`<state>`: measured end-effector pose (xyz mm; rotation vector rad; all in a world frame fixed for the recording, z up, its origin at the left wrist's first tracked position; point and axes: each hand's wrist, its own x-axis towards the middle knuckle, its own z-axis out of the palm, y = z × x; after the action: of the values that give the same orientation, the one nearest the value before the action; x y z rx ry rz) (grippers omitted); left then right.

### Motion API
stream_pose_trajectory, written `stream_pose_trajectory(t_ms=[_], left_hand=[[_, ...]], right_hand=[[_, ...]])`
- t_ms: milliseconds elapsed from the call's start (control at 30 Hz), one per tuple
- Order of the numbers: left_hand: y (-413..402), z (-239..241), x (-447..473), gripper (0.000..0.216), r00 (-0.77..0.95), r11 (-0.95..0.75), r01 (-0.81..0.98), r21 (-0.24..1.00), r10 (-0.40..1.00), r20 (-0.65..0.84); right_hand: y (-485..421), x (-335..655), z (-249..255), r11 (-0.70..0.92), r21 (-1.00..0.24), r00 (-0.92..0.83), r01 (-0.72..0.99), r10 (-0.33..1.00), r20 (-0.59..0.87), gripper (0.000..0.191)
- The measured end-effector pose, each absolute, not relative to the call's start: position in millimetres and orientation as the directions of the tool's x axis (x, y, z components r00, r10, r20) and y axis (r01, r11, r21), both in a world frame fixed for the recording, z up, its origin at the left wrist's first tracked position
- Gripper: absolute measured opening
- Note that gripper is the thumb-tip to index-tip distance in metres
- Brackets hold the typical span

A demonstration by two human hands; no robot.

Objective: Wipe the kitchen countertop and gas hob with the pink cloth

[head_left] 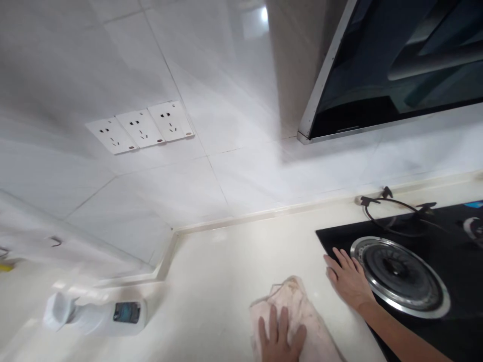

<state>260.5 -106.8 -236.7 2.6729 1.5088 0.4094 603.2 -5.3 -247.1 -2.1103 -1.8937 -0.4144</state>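
Observation:
My left hand [279, 339] lies flat with fingers spread on a pale pink cloth [298, 301], pressing it against the white countertop [211, 281]. The cloth is crumpled, with brownish stains near its far end. To the right, my right hand [349, 281] rests palm down, fingers apart, over the left edge of the black gas hob [335, 236]. Its fingertips are close to the silver rim of the round burner [400, 276]. Nothing is held in this hand.
A black pan support ring [396, 201] stands at the hob's back edge, near the wall. Above hangs a dark range hood [377, 110]. White sockets [141, 128] are on the tiled wall. A white, blurred container [98, 317] is on the counter at left.

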Motion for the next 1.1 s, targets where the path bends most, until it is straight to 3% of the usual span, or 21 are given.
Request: stream_pose_trajectory(t_ms=[100, 300, 533, 867, 1100], left_hand=[[-64, -241, 282, 0.085, 0.595, -0.639, 0.756, 0.140, 0.761, 0.259], [21, -202, 299, 0.068, 0.376, -0.415, 0.880, 0.233, 0.906, 0.193], [82, -162, 270, 0.044, 0.240, -0.275, 0.931, 0.240, 0.957, 0.165], [40, -149, 137, 0.059, -0.202, 0.181, 0.960, 0.211, 0.976, 0.079], [-47, -182, 105, 0.061, -0.396, 0.393, 0.918, 0.051, 0.911, 0.111]], right_hand=[[-5, 602, -245, -0.108, -0.006, 0.102, 0.994, 0.919, 0.381, 0.046], [-4, 601, -240, -0.113, -0.004, 0.107, 0.994, 0.924, 0.367, 0.045], [-3, 605, -246, -0.087, 0.012, 0.074, 0.996, 0.912, 0.404, 0.046], [-5, 609, -255, -0.077, -0.019, 0.078, 0.997, 0.910, 0.407, 0.048], [-6, 607, -252, -0.086, 0.004, 0.077, 0.996, 0.907, 0.413, 0.048]])
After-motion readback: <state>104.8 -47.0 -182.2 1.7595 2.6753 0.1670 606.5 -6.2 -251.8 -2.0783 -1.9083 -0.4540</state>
